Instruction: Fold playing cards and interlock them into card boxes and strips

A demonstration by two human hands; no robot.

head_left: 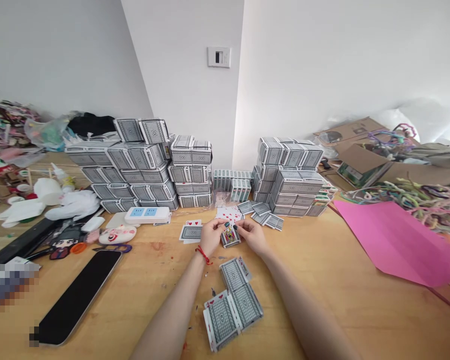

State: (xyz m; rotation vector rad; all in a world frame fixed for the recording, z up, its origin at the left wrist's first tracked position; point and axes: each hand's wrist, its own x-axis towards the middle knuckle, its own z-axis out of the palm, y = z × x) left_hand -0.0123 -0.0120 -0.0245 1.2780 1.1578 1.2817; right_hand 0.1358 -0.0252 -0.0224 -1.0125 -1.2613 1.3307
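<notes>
Near the middle of the table, my left hand and my right hand pinch a playing card between them, a picture card with its face showing. Face-up red-suit cards lie just beyond my fingertips. Left of my left hand is a small pile of cards, mostly face down with a nine of hearts showing. Several face-down cards spread out behind my right hand. Between my forearms sits a joined group of patterned card bundles with a few red-suit faces showing at its edges.
Blocks built from cards stand at the back left and back right, with green-white card boxes between. On the left are a black phone, a power strip and a plush pouch. Pink paper and yarn lie right.
</notes>
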